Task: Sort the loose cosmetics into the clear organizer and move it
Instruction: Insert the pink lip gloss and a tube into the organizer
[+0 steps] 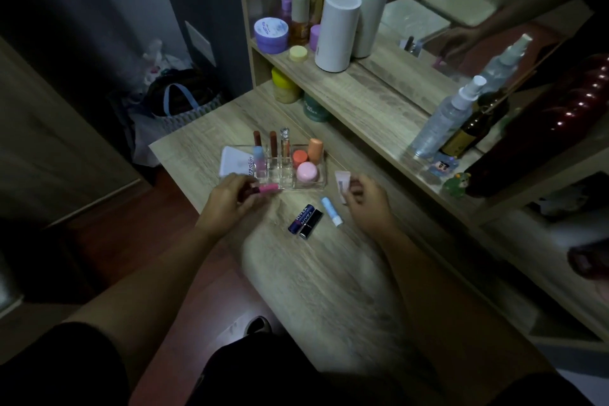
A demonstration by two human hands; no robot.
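Observation:
The clear organizer (321, 186) sits mid-table, holding upright lip tubes at the back, a white pouch on its left, and orange and pink jars on the right. My left hand (230, 199) is just in front of its left corner, shut on a pink lipstick (267, 188) lying sideways. At the organizer's right front, my right hand (367, 199) grips a small pale pink tube (341, 182). Between my hands lie a dark blue Nivea stick (300, 218), a black lipstick (310, 223) and a light blue lip balm (331, 210).
A raised shelf behind the table carries jars, bottles and two white cylinders (336, 30). A mirror stands to the right, with spray bottles (445, 117), a dark bottle and small figurines (456, 184) before it. Bags sit on the floor at left.

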